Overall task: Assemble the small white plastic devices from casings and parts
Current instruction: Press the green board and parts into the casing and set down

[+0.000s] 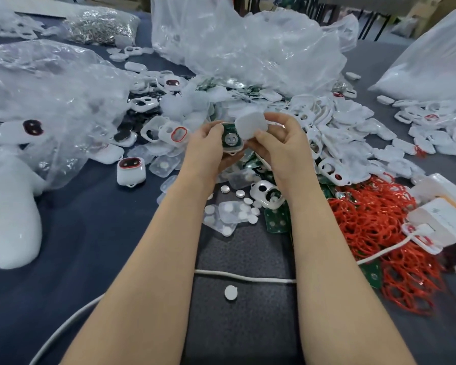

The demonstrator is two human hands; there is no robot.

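My left hand (207, 148) grips a white casing half (231, 139) with a green circuit board set in it, face up. My right hand (279, 140) pinches a plain white casing cover (250, 125) between thumb and fingers, held just right of and above the open half, touching its upper edge. Both hands are raised above the middle of the grey table (95, 233). One closed white device with a red-rimmed window (131, 169) stands on the table to the left.
Piles of white casings (353, 133) spread right and behind. Red rubber rings (379, 227) heap at the right, green boards (277, 219) and round white discs (231, 292) lie below the hands. Clear plastic bags (234, 43) stand behind, a white cord (248, 277) crosses the front.
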